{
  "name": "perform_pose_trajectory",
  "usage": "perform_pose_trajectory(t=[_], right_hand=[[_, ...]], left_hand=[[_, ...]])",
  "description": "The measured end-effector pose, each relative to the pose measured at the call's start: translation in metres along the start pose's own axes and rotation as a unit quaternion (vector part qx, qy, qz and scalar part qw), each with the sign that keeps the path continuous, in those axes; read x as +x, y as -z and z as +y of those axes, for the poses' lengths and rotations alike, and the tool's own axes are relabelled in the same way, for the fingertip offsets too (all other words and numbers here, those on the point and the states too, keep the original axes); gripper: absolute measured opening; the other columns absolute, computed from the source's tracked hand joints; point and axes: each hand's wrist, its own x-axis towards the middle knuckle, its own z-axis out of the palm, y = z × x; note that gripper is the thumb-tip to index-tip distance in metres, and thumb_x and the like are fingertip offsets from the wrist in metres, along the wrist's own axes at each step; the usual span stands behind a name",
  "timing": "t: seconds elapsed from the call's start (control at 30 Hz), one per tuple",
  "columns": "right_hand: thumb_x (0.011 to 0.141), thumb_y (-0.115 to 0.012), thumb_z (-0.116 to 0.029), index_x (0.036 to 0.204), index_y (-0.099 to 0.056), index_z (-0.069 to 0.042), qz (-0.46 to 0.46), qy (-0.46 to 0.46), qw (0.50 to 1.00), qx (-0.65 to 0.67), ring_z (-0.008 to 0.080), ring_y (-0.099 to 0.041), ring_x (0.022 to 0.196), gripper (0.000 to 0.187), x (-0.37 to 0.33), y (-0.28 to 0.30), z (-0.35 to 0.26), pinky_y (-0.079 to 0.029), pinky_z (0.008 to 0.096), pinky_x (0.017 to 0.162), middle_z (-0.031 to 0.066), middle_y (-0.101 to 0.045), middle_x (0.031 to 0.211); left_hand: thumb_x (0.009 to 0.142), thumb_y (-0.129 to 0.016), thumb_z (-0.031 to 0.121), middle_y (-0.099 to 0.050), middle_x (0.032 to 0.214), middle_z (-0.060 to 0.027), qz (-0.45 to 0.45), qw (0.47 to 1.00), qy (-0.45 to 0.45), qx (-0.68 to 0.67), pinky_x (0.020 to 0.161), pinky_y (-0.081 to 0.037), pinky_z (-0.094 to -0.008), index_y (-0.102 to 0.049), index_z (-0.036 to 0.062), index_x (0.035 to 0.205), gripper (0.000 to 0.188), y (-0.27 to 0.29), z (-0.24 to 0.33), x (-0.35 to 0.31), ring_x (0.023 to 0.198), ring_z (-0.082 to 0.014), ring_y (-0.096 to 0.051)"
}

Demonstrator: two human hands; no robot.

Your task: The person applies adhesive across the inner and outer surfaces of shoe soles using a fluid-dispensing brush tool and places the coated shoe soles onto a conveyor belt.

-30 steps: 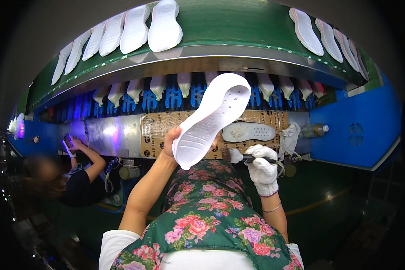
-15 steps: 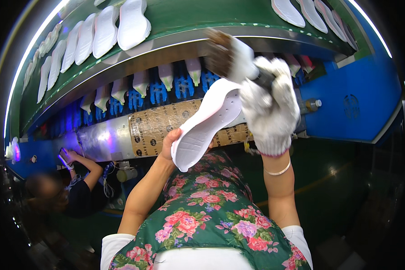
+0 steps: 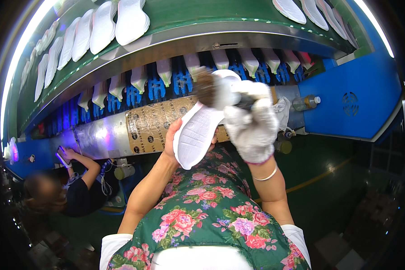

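My bare left hand [image 3: 172, 137] is closed around the edge of a white shoe sole [image 3: 194, 139], held tilted above the apron with its hollow, lined inside facing up. My right hand [image 3: 254, 128], in a white knitted glove, grips the dark handle of a brush [image 3: 221, 92] with a white ferrule and brown bristles. The brush is blurred by motion and lies across the far part of the sole, hiding some of it. Whether the bristles touch the sole I cannot tell.
Behind the hands runs a metal bench partly wrapped in brown printed paper [image 3: 157, 126]. Beyond it, pale shoe-shaped pieces [image 3: 164, 72] stand by blue holders [image 3: 182, 81]. White soles [image 3: 132, 22] line a green shelf [image 3: 202, 13]. At left, another person [image 3: 83, 180] holds a sole.
My right hand has brought the brush down and left, over the far end of the sole. My left hand still holds the sole, tilted slightly differently.
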Motion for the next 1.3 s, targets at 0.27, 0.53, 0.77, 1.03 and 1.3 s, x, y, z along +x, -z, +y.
perform_pose_trajectory(t=[0.27,0.53,0.77,1.03,1.3], right_hand=[[0.101,-0.058,-0.033,0.126,-0.057,-0.003,0.109,0.148,0.983,-0.017,0.017,-0.06,0.093,0.039,-0.033,0.079,-0.054,-0.052,0.0311,0.08,0.0096,-0.062,0.118],[0.104,-0.052,-0.025,0.128,-0.057,0.002,0.218,0.158,0.932,-0.244,0.0205,-0.066,0.099,0.037,-0.043,0.059,-0.039,-0.055,0.036,0.09,0.0138,-0.066,0.118],[0.103,-0.054,-0.014,0.123,-0.062,0.003,0.258,0.128,0.906,-0.31,0.0193,-0.07,0.091,0.028,-0.054,0.046,-0.032,-0.059,0.0301,0.082,0.0132,-0.069,0.112],[0.102,-0.054,-0.009,0.122,-0.062,0.004,0.253,0.116,0.893,-0.354,0.017,-0.07,0.091,0.026,-0.054,0.037,-0.028,-0.057,0.0283,0.081,0.0119,-0.069,0.108],[0.099,-0.055,-0.004,0.122,-0.062,0.005,0.26,0.104,0.888,-0.366,0.0181,-0.07,0.092,0.025,-0.051,0.031,-0.019,-0.057,0.028,0.081,0.0132,-0.07,0.11]], left_hand=[[0.079,-0.065,0.061,-0.05,0.13,-0.0296,-0.055,0.994,0.089,0.037,0.083,-0.054,-0.0517,-0.032,-0.0019,0.149,0.099,-0.01,-0.016,-0.01,0.111,-0.0424,-0.059],[0.088,-0.061,0.036,-0.039,0.15,-0.0186,-0.083,0.978,0.188,0.023,0.112,-0.039,-0.0475,-0.016,0.0042,0.156,0.088,-0.035,-0.048,-0.013,0.137,-0.0408,-0.043],[0.101,-0.051,0.043,-0.051,0.137,-0.0107,0.012,0.948,0.096,0.302,0.107,-0.038,-0.0317,-0.035,0.0027,0.147,0.063,-0.052,-0.031,0.013,0.126,-0.0165,-0.05],[0.096,-0.064,0.015,-0.053,0.133,-0.0129,0.016,0.903,0.042,0.426,0.096,-0.05,-0.032,-0.037,0.0043,0.147,0.059,-0.084,-0.017,0.024,0.114,-0.0192,-0.061],[0.094,-0.066,0.016,-0.067,0.113,-0.0144,0.056,0.836,-0.047,0.545,0.08,-0.057,-0.0341,-0.049,-0.0002,0.135,0.048,-0.079,-0.026,0.021,0.094,-0.0198,-0.069]])
